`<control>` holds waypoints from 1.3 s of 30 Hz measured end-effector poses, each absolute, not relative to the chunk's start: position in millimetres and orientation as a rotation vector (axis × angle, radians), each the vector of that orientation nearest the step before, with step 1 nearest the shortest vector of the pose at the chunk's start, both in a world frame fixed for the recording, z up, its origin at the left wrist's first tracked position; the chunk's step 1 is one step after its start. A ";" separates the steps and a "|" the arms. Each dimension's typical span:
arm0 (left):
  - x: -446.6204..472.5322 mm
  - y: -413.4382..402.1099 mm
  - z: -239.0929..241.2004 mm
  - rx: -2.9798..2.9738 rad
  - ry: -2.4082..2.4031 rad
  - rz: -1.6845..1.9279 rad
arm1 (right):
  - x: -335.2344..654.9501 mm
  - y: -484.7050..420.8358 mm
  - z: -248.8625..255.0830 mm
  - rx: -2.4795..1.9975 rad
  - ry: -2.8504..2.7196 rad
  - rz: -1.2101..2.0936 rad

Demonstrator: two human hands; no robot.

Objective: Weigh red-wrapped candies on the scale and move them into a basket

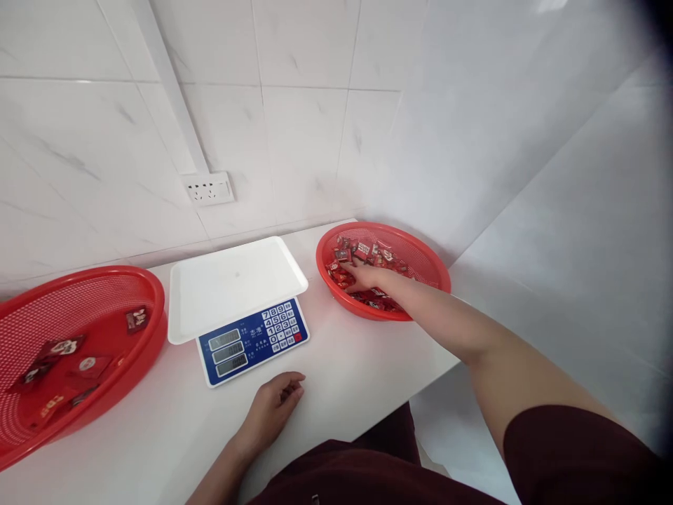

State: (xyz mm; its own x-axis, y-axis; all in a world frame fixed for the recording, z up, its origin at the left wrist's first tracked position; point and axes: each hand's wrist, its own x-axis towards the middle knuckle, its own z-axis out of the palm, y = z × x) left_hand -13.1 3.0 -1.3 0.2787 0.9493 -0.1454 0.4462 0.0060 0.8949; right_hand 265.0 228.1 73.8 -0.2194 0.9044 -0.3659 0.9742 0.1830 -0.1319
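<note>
Wrapped packets (362, 250) lie heaped in the right-hand red basket (423, 261), the right hand (362, 275) in among them.
Its fingers are spread over the heap; whether they grip a packet, I cannot tell. The left hand (274, 408) rests on the table (347, 382), loosely open with fingers half-curled and nothing visible in it, perhaps steadying the lean. The scale (255, 341) stands between this basket and the left-hand basket (153, 298), seemingly so both stay within reach, its keypad turned toward the person.

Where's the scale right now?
In the head view, the scale sits left of centre on the white table, between the left red basket and the right red basket.
</note>
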 end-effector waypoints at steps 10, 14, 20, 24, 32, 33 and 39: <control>-13.3 4.2 -0.3 1.613 1.314 0.660 | 292.2 226.9 100.5 1.836 2.461 -0.646; -13.2 3.9 -2.0 1.622 1.310 0.660 | 313.5 223.3 111.5 1.955 2.524 -0.820; -13.0 4.0 -2.8 1.631 1.314 0.667 | 323.9 220.1 106.6 2.203 2.500 -1.276; -13.4 3.9 -2.4 1.629 1.305 0.687 | 317.8 215.4 112.1 2.203 2.478 -1.157; -13.4 3.3 -1.5 1.632 1.313 0.648 | 311.1 217.1 115.0 1.964 2.391 -0.737; -13.3 3.3 -1.7 1.632 1.311 0.646 | 310.1 218.2 113.5 1.910 2.368 -0.748; -13.2 3.9 -2.8 1.622 1.311 0.656 | 297.1 224.7 93.4 1.718 2.196 -0.751</control>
